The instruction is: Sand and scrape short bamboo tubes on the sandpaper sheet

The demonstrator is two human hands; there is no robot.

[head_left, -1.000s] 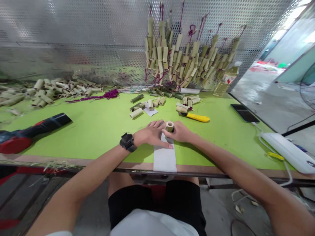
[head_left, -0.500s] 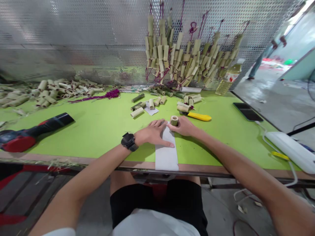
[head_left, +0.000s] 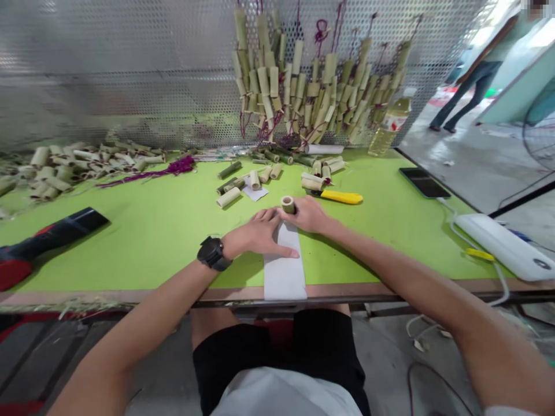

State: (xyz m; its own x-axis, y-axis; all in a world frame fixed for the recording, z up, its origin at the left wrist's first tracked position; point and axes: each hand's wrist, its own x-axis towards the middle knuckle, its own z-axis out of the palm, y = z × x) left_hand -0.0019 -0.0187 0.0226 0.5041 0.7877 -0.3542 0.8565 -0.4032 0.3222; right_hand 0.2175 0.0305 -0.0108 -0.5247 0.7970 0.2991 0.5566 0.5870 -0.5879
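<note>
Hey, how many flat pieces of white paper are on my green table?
2: a long white paper strip partly under the left hand, and a small white paper piece farther back, partly covered by a short pale bamboo tube. Others may be hidden.

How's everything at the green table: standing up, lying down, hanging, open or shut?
Tube: upright, top open
Paper: lying flat
Right hand: closed around the tube
Left hand: spread, thumb over the paper
Yellow-handled tool: lying down
Phone: lying flat, screen dark
Bottle: capped
Strung tubes: hanging
Purple string: lying bunched
Black-and-red tool: lying down
</note>
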